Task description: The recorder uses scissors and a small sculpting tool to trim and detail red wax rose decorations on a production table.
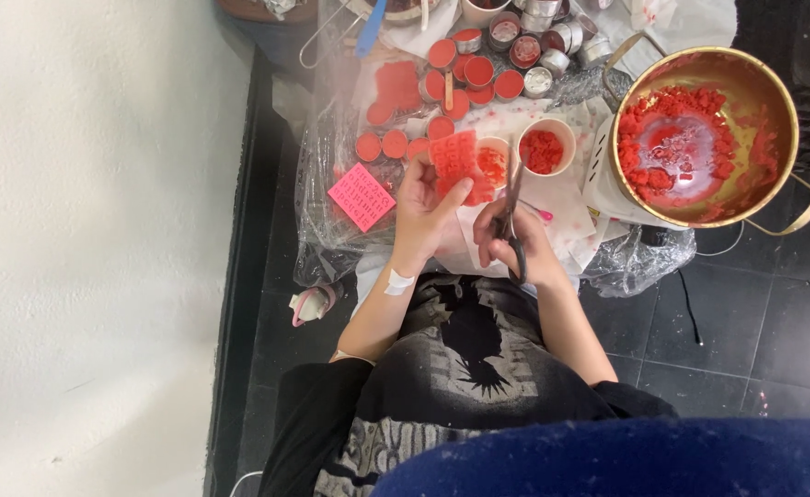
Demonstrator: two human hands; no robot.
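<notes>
Scissors (513,216) sit closed in the right hand (515,244), whose fingers are curled tight through the handles, blades pointing away from the body toward the cups. Just beside it, the left hand (423,210) pinches a red wax sheet (455,161) (bumpy, as if pressed from a mould) between thumb and fingers, holding it up over the paper-covered work surface (561,198). The blade tips lie close to the sheet's right edge; whether they are cutting into it, I cannot tell.

A little further out stand two small cups (543,147), both holding red pieces, so some trimming or sorting looks already done. A pink card (361,196) lies to the left on the plastic wrap.

Beyond those, many round tins (478,72) are filled with red wax, while several metal ones at the back look unfilled or only partly so. Off to the right, the brass pot (699,138) holds half-melted red lumps, so I judge a good deal of pouring remains.
</notes>
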